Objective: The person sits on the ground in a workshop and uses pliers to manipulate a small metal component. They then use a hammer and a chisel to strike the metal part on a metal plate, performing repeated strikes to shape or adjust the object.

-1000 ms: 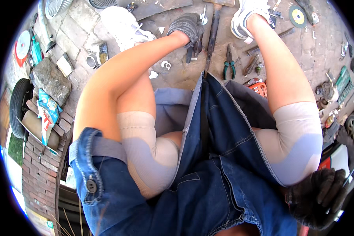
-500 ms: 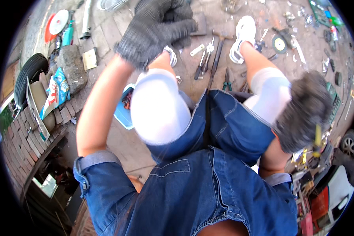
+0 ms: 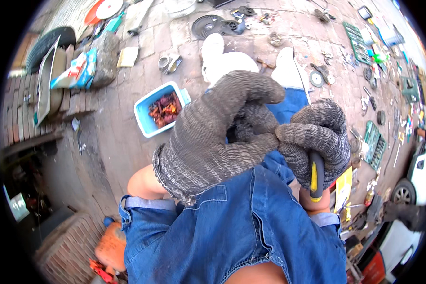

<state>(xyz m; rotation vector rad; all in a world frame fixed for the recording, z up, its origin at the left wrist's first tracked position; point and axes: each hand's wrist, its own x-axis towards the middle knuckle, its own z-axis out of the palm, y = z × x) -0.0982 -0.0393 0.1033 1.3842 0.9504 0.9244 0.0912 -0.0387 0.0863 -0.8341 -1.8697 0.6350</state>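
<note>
My left hand (image 3: 217, 137), in a dark grey knit glove, is in front of my denim clothes with its fingers curled. Its thumb and inner fingers meet the fingertips of my gloved right hand (image 3: 319, 135); anything pinched between them is too small or hidden to make out. My right hand is closed round a tool with a black and yellow handle (image 3: 315, 176). The handle's butt points down out of the fist, and the tool's working end is hidden by the glove.
A light blue tub (image 3: 141, 113) holding dark reddish pieces stands on the paving at left. Farther left are a tyre (image 3: 45, 47) and a blue and white bag (image 3: 80, 71). Green tool trays (image 3: 375, 144) and scattered parts lie at right. A hammer (image 3: 266, 64) lies between my white shoes.
My left hand has come down from the upper left, and my right hand has swung inward with the handled tool. Their fingertips now meet. The view has shifted, showing the whole tub.
</note>
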